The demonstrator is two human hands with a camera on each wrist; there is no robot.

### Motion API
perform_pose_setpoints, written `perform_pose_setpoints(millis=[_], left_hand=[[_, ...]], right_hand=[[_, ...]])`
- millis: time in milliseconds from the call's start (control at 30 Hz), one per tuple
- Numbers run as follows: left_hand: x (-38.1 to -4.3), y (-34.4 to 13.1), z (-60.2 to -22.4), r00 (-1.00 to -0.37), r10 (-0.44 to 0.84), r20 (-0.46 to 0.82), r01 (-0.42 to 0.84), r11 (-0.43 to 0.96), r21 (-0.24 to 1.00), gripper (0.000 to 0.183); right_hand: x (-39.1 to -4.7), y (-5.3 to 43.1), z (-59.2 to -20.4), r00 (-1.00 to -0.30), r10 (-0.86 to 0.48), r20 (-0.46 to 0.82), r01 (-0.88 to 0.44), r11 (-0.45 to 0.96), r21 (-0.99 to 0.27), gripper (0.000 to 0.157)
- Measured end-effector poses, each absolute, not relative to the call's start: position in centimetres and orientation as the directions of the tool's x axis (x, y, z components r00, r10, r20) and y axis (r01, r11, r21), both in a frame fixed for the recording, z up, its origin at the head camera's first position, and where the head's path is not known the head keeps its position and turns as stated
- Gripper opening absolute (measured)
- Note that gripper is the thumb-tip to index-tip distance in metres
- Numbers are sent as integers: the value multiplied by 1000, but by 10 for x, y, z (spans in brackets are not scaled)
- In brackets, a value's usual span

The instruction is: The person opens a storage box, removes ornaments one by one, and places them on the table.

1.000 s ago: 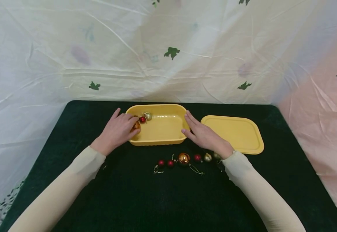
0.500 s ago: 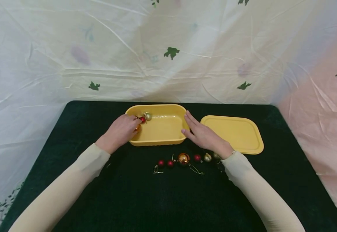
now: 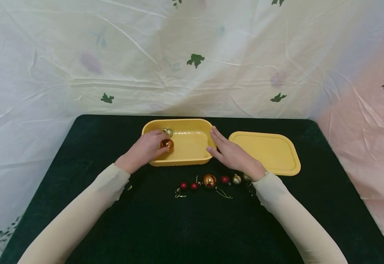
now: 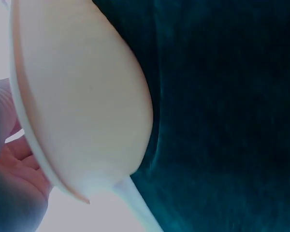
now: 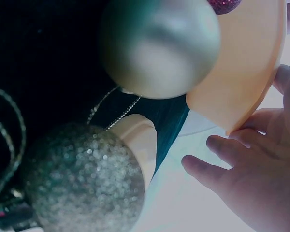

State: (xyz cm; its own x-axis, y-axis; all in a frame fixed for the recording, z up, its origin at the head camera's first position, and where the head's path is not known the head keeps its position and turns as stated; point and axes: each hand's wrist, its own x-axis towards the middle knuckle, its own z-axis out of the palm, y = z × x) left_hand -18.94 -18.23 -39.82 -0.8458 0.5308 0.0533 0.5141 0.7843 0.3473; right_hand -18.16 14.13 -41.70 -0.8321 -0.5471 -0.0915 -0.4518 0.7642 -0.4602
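My left hand (image 3: 145,146) reaches over the left end of a yellow plastic box (image 3: 192,145) and holds a shiny copper Christmas bauble (image 3: 169,145) between thumb and fingers, inside the box. A gold bauble (image 3: 168,132) lies just behind those fingers. My right hand (image 3: 235,152) rests against the box's right end, fingers straight along the rim; the right wrist view shows its fingertips at the rim. In the left wrist view the box wall (image 4: 87,96) fills much of the picture, with part of the left hand (image 4: 21,174) beyond the rim.
A yellow lid (image 3: 268,152) lies right of the box on the dark green tabletop (image 3: 178,227). In front of the box runs a row of baubles: several red, another copper one (image 3: 209,180), a matte gold one (image 5: 162,48) and a glittery one (image 5: 87,179) near my right wrist.
My left hand has moved right within the box, and the copper bauble has shifted right with it. The small red bauble in the box is now hidden. My right hand stays put.
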Motion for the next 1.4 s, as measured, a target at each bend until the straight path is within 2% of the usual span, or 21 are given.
perform_pose_setpoints(millis=[200,400,567,833,1133,1400], left_hand=[[-194,-174,-403,-853,521,42,487,763,425,35],[-198,-176,-405,-873,486,-40,405,769,495,47],[-201,-177,-404,-867,490,-95,374,763,527,56],[-203,-173,-403,-795,572,-201,326,682,655,58],[-205,-164,-407,-728,635,-258,332,656,677,48],[-205,-165,-406,-716,650,-257,351,652,672,40]], right_hand=[[-182,141,-417,-830,-552,-83,-457,758,-465,77],[-181,140,-417,-832,-548,-89,-450,759,-470,78],[-181,140,-417,-833,-547,-83,-452,760,-468,78],[-181,140,-417,-833,-547,-89,-449,760,-469,78],[-180,141,-416,-837,-538,-96,-440,767,-466,77],[-179,140,-416,-837,-539,-94,-440,765,-471,78]])
